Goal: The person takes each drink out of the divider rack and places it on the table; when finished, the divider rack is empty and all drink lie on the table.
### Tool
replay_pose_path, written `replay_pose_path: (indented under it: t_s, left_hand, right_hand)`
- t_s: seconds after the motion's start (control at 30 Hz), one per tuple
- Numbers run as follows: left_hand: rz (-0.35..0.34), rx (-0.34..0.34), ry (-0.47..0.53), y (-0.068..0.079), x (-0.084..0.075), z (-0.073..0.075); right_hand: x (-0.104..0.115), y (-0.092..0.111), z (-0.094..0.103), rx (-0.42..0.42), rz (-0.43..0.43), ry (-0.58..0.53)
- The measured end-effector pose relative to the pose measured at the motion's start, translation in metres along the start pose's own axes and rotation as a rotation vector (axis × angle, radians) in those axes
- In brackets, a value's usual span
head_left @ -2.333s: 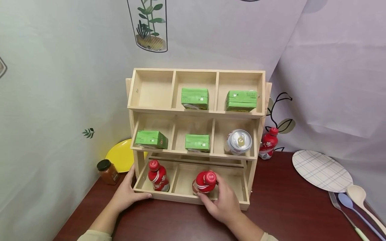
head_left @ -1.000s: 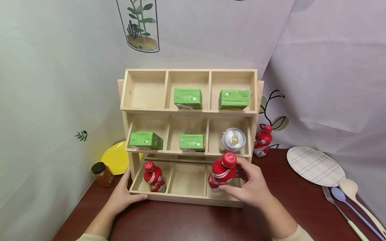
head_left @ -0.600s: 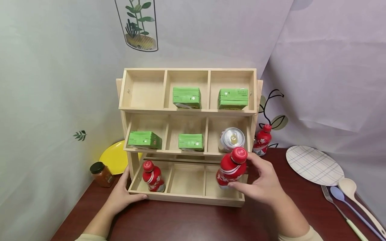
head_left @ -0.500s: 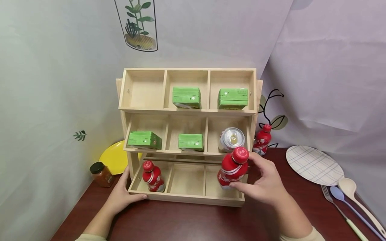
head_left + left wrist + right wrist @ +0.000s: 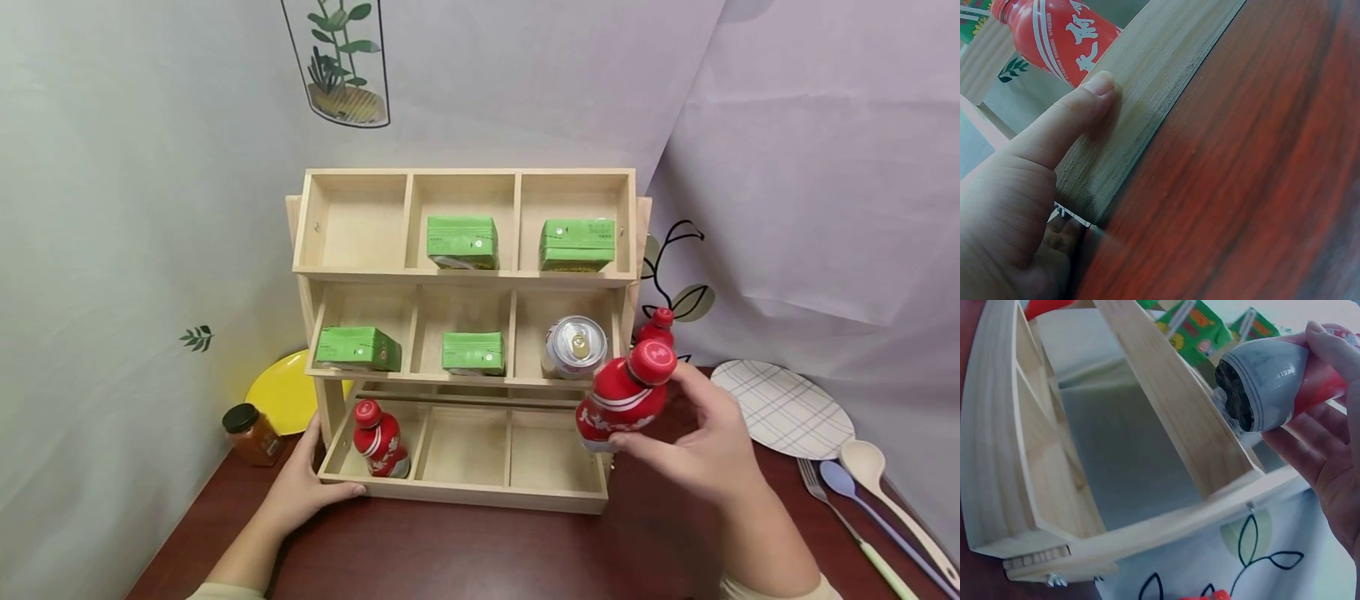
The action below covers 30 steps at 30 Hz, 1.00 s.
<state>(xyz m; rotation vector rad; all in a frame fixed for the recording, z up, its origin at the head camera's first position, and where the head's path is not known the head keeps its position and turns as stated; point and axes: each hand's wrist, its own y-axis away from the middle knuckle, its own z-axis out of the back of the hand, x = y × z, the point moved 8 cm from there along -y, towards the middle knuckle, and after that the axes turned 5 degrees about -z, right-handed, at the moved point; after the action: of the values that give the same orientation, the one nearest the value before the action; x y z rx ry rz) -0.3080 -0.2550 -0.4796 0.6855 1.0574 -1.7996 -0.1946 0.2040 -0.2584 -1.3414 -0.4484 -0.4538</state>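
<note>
My right hand [image 5: 708, 450] grips a red plastic drink bottle [image 5: 624, 398] by its body, thumb in front. In the head view the bottle is tilted, off the right end of the wooden rack's [image 5: 517, 497] bottom tier. The right wrist view shows the bottle's dark ridged base [image 5: 1234, 397] in the air beside the rack. My left hand [image 5: 303, 487] holds the bottom tier's left front corner, thumb [image 5: 1088, 103] pressed on the front board and fingers round the side. A second red bottle [image 5: 381, 446] stands in the bottom left compartment, just behind that thumb.
Several green cartons [image 5: 462, 242] and a silver-topped can [image 5: 576, 343] occupy the upper tiers. Another red bottle [image 5: 657, 323] stands behind the rack's right side. A jar [image 5: 255, 440] and yellow plate [image 5: 281, 392] lie left; a checked plate [image 5: 780, 408], fork and spoons lie right.
My right hand has lifted the red bottle out of the bottom tier's middle area, carrying it right and up past the tier's right end. The left hand keeps its hold on the rack.
</note>
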Motion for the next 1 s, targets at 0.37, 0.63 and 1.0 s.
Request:
replay_pose_path:
  t_s: [0.37, 0.63, 1.0]
  left_hand:
    - [-0.014, -0.006, -0.001, 0.0, -0.001, 0.001]
    - [0.003, -0.002, -0.015, 0.0, 0.001, 0.001]
    - [0.014, -0.002, -0.027, 0.0, 0.001, 0.001]
  right_hand:
    - [0.004, 0.0, 0.035, -0.16, -0.044, 0.201]
    - [-0.006, 0.005, 0.063, -0.299, -0.117, 0.201]
    - [-0.04, 0.022, 0.108, -0.515, -0.331, 0.499]
